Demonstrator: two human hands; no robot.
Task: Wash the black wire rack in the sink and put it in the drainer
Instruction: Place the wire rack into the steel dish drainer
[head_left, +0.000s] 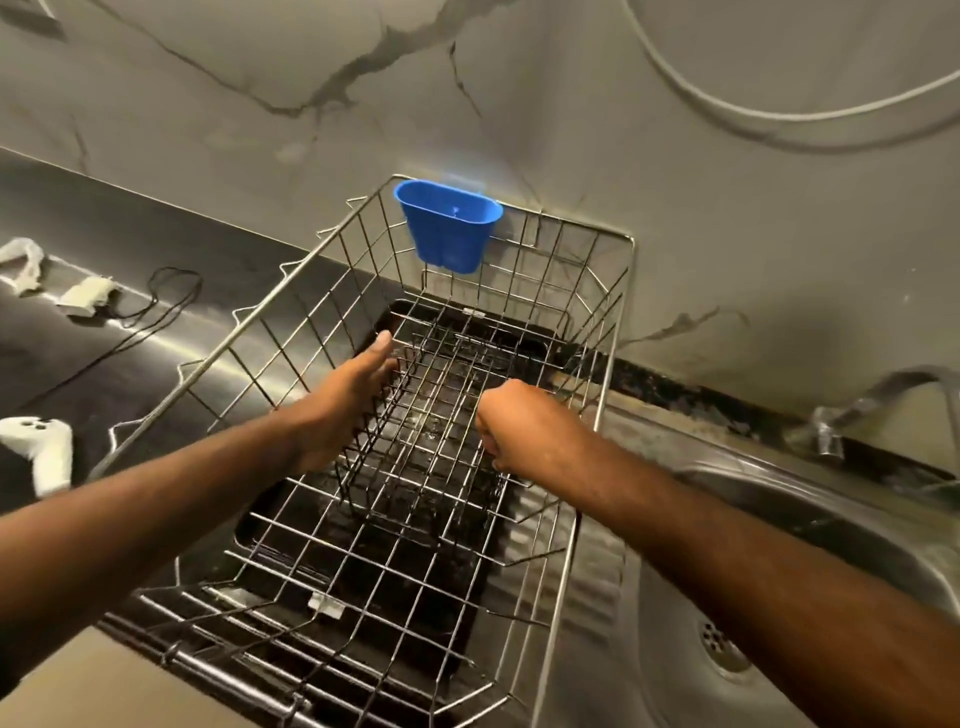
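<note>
The black wire rack (431, 415) lies inside the large silver wire drainer (621, 291), above a dark tray. My left hand (343, 410) grips the rack's left side, thumb stretched up along it, fingers hidden behind the wires. My right hand (514, 431) is curled into a fist round the rack's right edge. The steel sink (779, 525) lies to the right with its drain hole (724, 647) near the lower right.
A blue plastic cup (449, 223) hangs on the drainer's far rim. A tap (872, 405) runs water at the right. On the dark counter to the left lie a white controller (44, 452), a black cord (156, 306) and white scraps (23, 262).
</note>
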